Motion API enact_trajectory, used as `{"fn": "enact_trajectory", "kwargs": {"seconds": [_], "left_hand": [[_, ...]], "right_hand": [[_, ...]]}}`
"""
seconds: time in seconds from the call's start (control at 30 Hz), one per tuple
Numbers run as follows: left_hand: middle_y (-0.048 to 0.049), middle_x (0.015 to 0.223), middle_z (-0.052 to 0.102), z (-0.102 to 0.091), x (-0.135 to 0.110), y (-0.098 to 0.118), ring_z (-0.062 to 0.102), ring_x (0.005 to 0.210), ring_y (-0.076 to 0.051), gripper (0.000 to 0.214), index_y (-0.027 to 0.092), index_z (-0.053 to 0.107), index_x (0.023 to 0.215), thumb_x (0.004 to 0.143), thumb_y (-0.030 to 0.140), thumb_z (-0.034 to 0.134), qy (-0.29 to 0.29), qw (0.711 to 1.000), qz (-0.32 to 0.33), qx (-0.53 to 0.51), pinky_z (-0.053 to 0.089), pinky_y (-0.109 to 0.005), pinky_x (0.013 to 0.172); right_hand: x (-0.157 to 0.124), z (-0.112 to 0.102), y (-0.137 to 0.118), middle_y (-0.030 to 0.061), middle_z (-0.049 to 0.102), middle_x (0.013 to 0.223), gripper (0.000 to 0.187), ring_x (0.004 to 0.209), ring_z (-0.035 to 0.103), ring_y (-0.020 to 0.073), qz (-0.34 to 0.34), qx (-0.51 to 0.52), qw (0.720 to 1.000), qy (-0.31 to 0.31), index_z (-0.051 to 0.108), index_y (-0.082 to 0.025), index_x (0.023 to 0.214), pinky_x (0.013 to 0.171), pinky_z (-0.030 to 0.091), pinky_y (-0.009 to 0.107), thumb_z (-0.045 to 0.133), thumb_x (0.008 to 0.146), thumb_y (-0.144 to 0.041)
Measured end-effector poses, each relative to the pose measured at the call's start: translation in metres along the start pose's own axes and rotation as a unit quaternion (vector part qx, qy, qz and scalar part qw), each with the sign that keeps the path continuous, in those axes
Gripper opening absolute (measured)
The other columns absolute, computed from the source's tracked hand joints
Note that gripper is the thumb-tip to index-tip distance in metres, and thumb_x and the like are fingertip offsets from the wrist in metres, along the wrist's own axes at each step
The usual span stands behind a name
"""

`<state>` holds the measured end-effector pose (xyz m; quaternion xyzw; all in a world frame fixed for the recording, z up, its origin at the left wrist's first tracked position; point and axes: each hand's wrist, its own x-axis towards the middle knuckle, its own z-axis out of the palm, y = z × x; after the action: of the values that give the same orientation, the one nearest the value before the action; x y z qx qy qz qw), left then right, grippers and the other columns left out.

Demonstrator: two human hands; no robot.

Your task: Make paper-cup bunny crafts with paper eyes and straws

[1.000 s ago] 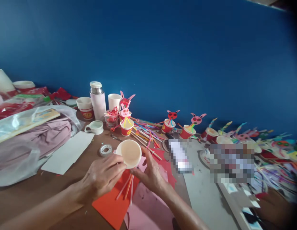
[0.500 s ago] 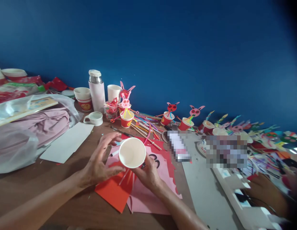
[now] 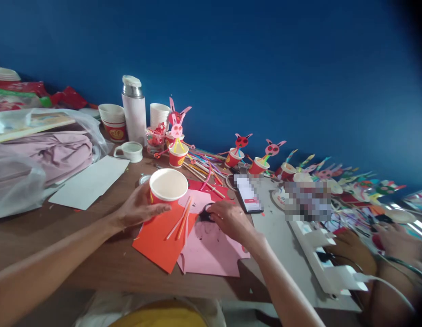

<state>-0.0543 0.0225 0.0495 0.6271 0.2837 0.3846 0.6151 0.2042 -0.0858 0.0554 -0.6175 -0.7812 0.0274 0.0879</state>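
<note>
The orange sheet [image 3: 159, 247] lies on the bench [image 3: 95, 247], and a red-and-white paper cup [image 3: 168, 185] is upright over its far edge; whether the cup's base rests there is hidden. The left hand [image 3: 141, 206] is wrapped around the cup's side, thumb in front. The right hand [image 3: 231, 219], well apart from the left, has its fingers closed on black scissors [image 3: 206, 213] to the right of the orange sheet, above a pink sheet [image 3: 219, 256]. The blades are too blurred to make out.

Thin straws [image 3: 184, 222] lie across the orange sheet. To its left is a white card [image 3: 90, 181]; beyond it, a thermos [image 3: 134, 116]. Farther right of the orange sheet are a phone [image 3: 243, 193], 2 rabbit-eared paper figures in red cups [image 3: 234, 157] and another person's hand [image 3: 399, 240].
</note>
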Motion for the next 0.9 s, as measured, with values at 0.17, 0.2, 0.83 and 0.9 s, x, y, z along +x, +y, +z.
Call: {"fn": "enact_trajectory", "kwargs": {"seconds": [0.17, 0.2, 0.83, 0.9], "left_hand": [[-0.0108, 0.102, 0.07, -0.007, 0.005, -0.006, 0.065, 0.092, -0.028, 0.045, 0.018, 0.062, 0.111, 0.069, 0.033, 0.072, -0.04, 0.995, -0.004, -0.091, 0.054, -0.035, 0.077], [-0.01, 0.097, 0.071, -0.007, 0.005, -0.006, 0.066, 0.087, -0.027, 0.041, 0.018, 0.063, 0.108, 0.071, 0.033, 0.071, -0.052, 0.991, -0.005, -0.126, 0.054, -0.034, 0.074], [-0.0151, 0.082, 0.07, -0.036, 0.017, -0.012, 0.065, 0.066, -0.026, 0.041, 0.011, 0.067, 0.099, 0.077, 0.046, 0.064, -0.13, 0.938, -0.023, -0.321, 0.052, -0.035, 0.06], [-0.014, 0.075, 0.069, -0.035, 0.016, -0.009, 0.063, 0.061, -0.024, 0.039, 0.01, 0.068, 0.09, 0.078, 0.047, 0.062, -0.092, 0.93, -0.029, -0.354, 0.051, -0.035, 0.056]], "right_hand": [[-0.005, 0.011, -0.003, 0.0061, 0.065, 0.106, 0.038, 0.099, 0.056, 0.0203, -0.001, -0.076, 0.996, -0.045, 0.059, -0.019, 0.111, 0.076, 0.042, 0.027, 0.044, 0.082, 0.0], [-0.003, 0.01, -0.004, 0.0061, 0.065, 0.105, 0.039, 0.099, 0.055, 0.0201, -0.002, -0.079, 0.996, -0.051, 0.058, -0.02, 0.113, 0.076, 0.042, 0.027, 0.044, 0.082, -0.001], [-0.029, -0.069, 0.003, 0.0015, 0.069, 0.079, 0.024, 0.075, 0.061, 0.0185, 0.096, -0.016, 0.967, -0.235, 0.068, -0.023, 0.086, 0.061, 0.031, 0.026, 0.045, 0.079, -0.016], [-0.033, -0.074, -0.005, 0.0006, 0.069, 0.078, 0.023, 0.075, 0.062, 0.0187, 0.111, -0.019, 0.966, -0.233, 0.068, -0.024, 0.085, 0.06, 0.031, 0.026, 0.047, 0.077, -0.017]]}}
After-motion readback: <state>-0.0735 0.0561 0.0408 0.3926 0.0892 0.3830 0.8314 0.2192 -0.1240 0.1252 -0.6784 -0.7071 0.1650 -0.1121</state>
